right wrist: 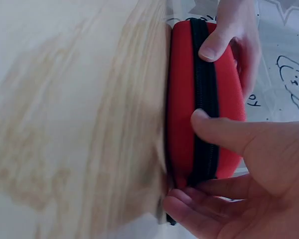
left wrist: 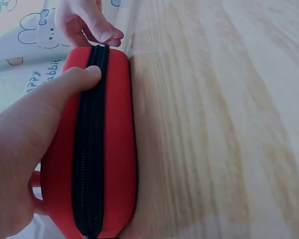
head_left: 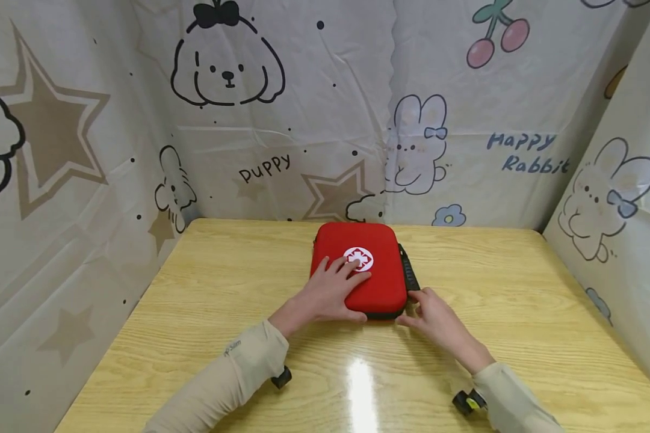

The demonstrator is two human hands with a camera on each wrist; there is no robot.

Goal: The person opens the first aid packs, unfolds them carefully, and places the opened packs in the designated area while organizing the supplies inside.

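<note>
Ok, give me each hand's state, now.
Left hand: open, fingers spread on top of the red case, thumb on its near side.
Right hand: at the red case's near right corner; cannot tell whether it grips anything.

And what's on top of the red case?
On the case, the left hand rests with fingers spread, partly over a round emblem. Red surface shows around them; whatever lies directly beneath the palm and fingers is covered.

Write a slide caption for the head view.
Left hand resting on a red case, right hand at its near right corner.
</note>
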